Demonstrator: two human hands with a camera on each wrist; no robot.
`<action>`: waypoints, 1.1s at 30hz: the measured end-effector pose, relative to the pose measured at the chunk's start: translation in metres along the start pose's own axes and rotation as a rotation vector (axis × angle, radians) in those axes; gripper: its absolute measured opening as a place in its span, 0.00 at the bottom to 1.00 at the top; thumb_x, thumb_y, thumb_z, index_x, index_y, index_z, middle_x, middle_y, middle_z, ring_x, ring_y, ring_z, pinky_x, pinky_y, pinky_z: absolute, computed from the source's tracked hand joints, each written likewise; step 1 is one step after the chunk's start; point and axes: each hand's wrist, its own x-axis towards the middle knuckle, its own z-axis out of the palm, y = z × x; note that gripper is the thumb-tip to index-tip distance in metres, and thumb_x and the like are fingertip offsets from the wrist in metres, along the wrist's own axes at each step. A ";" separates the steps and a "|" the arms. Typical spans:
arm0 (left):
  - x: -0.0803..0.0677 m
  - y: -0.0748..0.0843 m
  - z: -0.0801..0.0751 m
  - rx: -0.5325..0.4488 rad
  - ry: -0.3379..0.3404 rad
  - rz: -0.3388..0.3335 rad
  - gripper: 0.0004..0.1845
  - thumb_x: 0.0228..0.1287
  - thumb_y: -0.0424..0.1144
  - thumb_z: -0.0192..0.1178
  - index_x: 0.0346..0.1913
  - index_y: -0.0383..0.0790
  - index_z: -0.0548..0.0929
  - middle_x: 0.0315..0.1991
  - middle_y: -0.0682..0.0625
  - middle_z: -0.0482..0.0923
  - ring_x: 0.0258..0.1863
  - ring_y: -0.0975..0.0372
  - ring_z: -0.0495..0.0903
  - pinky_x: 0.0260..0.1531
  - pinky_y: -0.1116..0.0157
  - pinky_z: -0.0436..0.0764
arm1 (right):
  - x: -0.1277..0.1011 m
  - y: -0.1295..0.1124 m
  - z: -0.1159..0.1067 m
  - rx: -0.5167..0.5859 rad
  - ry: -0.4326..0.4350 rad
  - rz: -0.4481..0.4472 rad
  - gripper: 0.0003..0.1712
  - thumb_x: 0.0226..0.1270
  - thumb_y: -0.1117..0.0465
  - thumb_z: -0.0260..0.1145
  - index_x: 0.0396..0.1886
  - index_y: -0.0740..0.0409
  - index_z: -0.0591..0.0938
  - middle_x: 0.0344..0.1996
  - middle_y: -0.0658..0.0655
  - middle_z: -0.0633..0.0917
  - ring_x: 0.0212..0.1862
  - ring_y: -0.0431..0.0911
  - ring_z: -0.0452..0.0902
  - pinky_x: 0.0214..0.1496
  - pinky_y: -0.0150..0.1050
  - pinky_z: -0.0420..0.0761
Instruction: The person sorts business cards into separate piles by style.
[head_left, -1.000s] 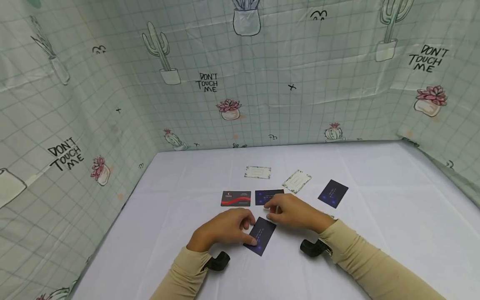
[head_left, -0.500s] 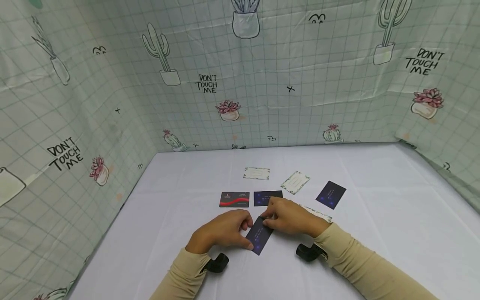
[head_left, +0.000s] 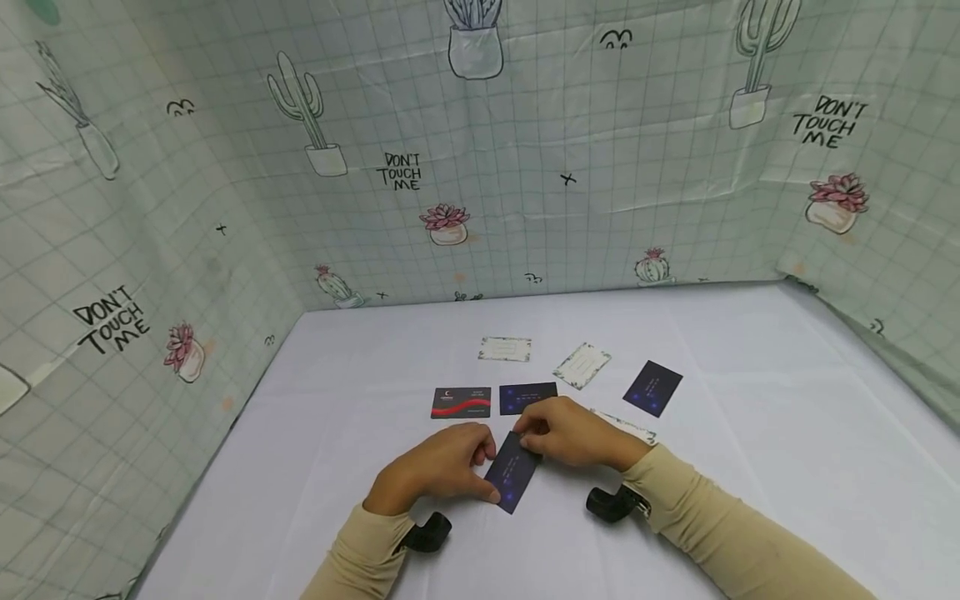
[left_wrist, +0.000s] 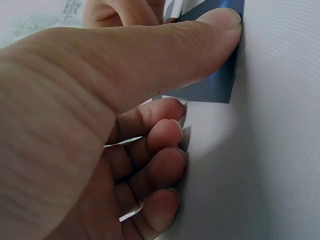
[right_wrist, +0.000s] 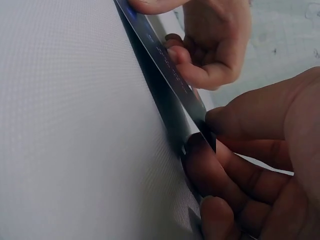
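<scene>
A dark blue business card (head_left: 512, 477) lies slanted on the white cloth between both hands. Its far right corner is pinched by my right hand (head_left: 573, 435), thumb above and a finger beneath. In the right wrist view, that end of the card (right_wrist: 167, 65) is tilted up off the cloth. My left hand (head_left: 435, 465) presses its straight thumb on the card's near left edge. Its other fingers are loosely bent, their tips at the cloth, as the left wrist view shows beside the card (left_wrist: 220, 86).
Beyond the hands lie a black card with a red wave (head_left: 461, 410) and another dark blue card (head_left: 517, 398). White leaf-bordered cards (head_left: 505, 349) (head_left: 582, 366) sit farther back, one (head_left: 626, 426) partly behind the right hand. At right is a dark blue card (head_left: 652, 388).
My right hand has come left and nearer, from beside the card to pinching its far corner. My left thumb has slid back toward the card's edge.
</scene>
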 end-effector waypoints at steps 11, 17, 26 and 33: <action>0.000 0.000 -0.001 -0.013 -0.004 -0.009 0.20 0.46 0.46 0.81 0.35 0.47 0.78 0.29 0.57 0.71 0.29 0.68 0.69 0.33 0.68 0.71 | 0.001 -0.001 -0.001 0.019 0.002 0.012 0.11 0.64 0.68 0.66 0.45 0.58 0.86 0.28 0.43 0.83 0.31 0.36 0.77 0.35 0.34 0.77; -0.001 -0.001 -0.003 -0.055 -0.011 -0.013 0.20 0.47 0.44 0.80 0.36 0.46 0.77 0.30 0.57 0.73 0.30 0.68 0.71 0.34 0.68 0.72 | 0.000 -0.001 0.000 0.026 0.003 -0.002 0.13 0.65 0.68 0.65 0.49 0.58 0.85 0.27 0.44 0.82 0.30 0.36 0.76 0.33 0.34 0.76; -0.002 -0.004 -0.004 -0.151 -0.029 -0.004 0.19 0.50 0.40 0.79 0.37 0.45 0.76 0.28 0.57 0.76 0.27 0.68 0.73 0.30 0.69 0.73 | -0.001 0.001 -0.001 0.028 -0.004 0.007 0.13 0.66 0.67 0.65 0.50 0.57 0.85 0.27 0.43 0.81 0.29 0.37 0.75 0.32 0.34 0.74; -0.003 -0.006 -0.004 -0.202 -0.043 -0.016 0.19 0.52 0.39 0.77 0.39 0.45 0.76 0.26 0.58 0.76 0.25 0.68 0.72 0.27 0.69 0.71 | 0.000 0.000 0.000 0.016 0.002 0.023 0.13 0.66 0.66 0.66 0.50 0.56 0.85 0.27 0.43 0.82 0.29 0.37 0.75 0.33 0.35 0.75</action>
